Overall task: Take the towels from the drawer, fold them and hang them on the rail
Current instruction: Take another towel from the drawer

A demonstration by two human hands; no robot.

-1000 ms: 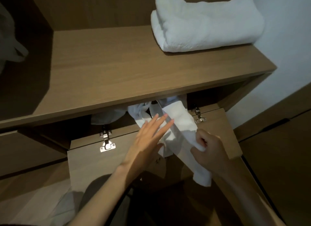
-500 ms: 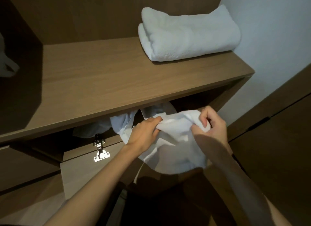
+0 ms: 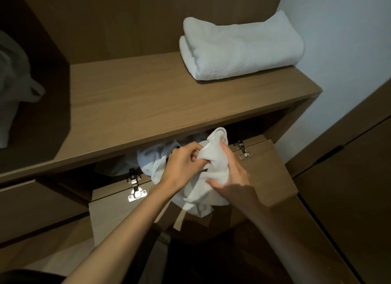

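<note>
A small white towel (image 3: 213, 157) is bunched between both hands just in front of the open drawer compartment (image 3: 273, 169). My left hand (image 3: 184, 163) pinches its upper left part with curled fingers. My right hand (image 3: 234, 178) grips the towel's right side, thumb across the cloth. The towel's lower end hangs below my hands. More crumpled white cloth (image 3: 152, 161) lies inside the compartment under the shelf, partly hidden. No rail is in view.
A thick folded white towel (image 3: 241, 49) lies on the wooden shelf (image 3: 135, 106) at the back right. The flap door hangs open on two metal hinges (image 3: 135, 186). White fabric (image 3: 14, 87) hangs at the far left. A wall and wooden panel stand at right.
The towel has gone from spread wide between my hands to bunched into a narrow bundle. My hands came closer together, and the right hand shifted lower on the cloth.
</note>
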